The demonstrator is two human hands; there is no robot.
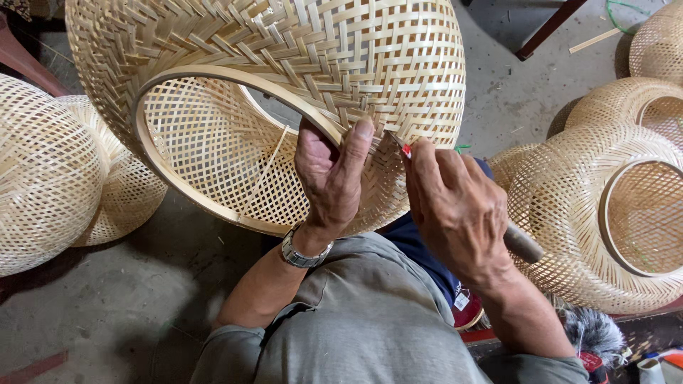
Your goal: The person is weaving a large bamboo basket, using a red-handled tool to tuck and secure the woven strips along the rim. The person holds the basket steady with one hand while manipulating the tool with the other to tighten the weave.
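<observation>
- Big woven bamboo basket (284, 92) was up in front of me, over my lap, mouth tipped toward the cam.
- Left hand (331, 178) was clamped on the bent wooden rim hoop (213, 78), thumb outside, fingers inside.
- Right hand (455, 206) was closed around a knife w/ wooden handle (523, 243), tip against the weave just beside the hoop.
- My guess: basket's light and springy, but thin strips prob snap or splinter if squeezed. The hoop's the stiff part, so I'd grip there.
- Surface: rough grey concrete floor (99, 299), dusty.
- Room: similar baskets left (50, 171) and right (597, 213), pretty crowded.
</observation>
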